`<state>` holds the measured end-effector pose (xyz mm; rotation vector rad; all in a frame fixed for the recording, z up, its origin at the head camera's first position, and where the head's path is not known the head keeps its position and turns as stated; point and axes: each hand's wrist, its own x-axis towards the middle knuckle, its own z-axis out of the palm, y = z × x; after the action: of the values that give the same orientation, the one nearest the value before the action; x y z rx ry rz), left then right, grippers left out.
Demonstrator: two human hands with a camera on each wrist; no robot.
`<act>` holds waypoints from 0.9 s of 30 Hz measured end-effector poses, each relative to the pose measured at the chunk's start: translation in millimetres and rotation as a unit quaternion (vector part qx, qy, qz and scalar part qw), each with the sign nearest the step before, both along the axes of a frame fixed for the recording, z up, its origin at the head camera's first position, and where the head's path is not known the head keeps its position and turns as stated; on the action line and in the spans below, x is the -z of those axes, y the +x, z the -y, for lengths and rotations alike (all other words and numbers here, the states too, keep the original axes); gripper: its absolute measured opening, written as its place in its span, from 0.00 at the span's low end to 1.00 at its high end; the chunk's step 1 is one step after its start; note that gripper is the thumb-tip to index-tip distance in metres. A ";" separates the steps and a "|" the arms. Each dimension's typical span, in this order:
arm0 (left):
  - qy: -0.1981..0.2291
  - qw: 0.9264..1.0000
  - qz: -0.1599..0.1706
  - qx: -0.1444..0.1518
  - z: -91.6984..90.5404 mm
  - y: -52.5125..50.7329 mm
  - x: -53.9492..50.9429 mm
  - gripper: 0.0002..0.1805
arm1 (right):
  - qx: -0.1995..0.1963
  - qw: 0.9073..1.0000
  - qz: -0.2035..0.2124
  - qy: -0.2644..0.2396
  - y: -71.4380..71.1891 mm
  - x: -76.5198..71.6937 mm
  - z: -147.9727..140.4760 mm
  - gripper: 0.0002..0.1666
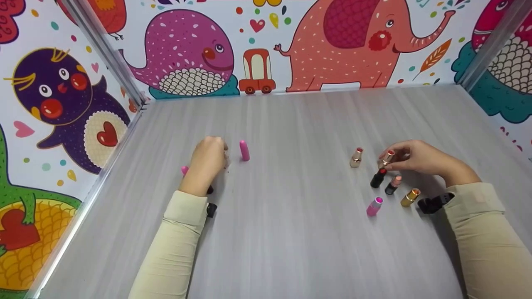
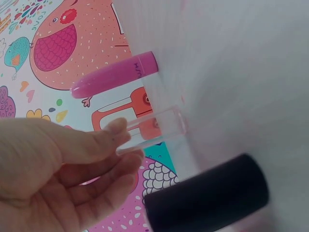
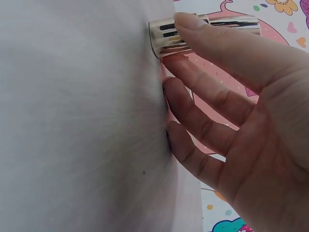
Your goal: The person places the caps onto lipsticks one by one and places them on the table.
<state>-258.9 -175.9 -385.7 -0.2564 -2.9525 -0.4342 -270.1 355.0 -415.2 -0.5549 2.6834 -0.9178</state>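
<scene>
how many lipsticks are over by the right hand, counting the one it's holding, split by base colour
Gold lipsticks: 3
Black lipsticks: 2
Pink lipstick: 1
Total: 6

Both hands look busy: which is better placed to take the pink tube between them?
Probably the left hand: beside the pink tube, though pinching a clear cap. The right hand, farther, holds a gold lipstick.

In the left wrist view, the pink tube (image 2: 108,77) at the upper middle of the frame bears short dark lettering (image 2: 138,71) near its base, sideways and too blurred to read.
</scene>
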 end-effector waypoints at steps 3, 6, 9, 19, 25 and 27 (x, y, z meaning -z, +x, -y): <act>0.000 1.000 0.000 -0.001 -0.1 0.5 -0.5 0.10 | 0.003 1.000 0.003 0.004 -0.4 -0.3 0.0 0.17; 0.002 1.000 0.001 0.000 0.0 1.0 -0.8 0.10 | 0.002 1.000 0.003 0.004 0.1 -1.8 0.2 0.16; 0.002 1.000 0.003 -0.001 0.0 1.0 -0.9 0.10 | 0.004 1.000 0.002 0.001 1.4 -4.9 -0.2 0.16; 0.002 1.000 0.014 -0.012 -1.7 0.5 -0.9 0.10 | 0.057 0.998 -0.017 0.014 5.4 -20.9 -8.1 0.16; -0.004 1.000 0.008 -0.008 -1.4 0.4 -0.3 0.11 | 0.073 0.995 -0.060 0.004 10.7 -36.4 -9.8 0.13; -0.005 1.000 0.004 -0.006 -1.1 0.4 0.0 0.11 | 0.085 0.994 -0.067 0.001 13.7 -41.8 -8.1 0.13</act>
<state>-258.5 -174.8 -385.6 -0.2377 -2.9635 -0.4192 -256.4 363.1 -373.4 -0.4065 2.8886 -0.9535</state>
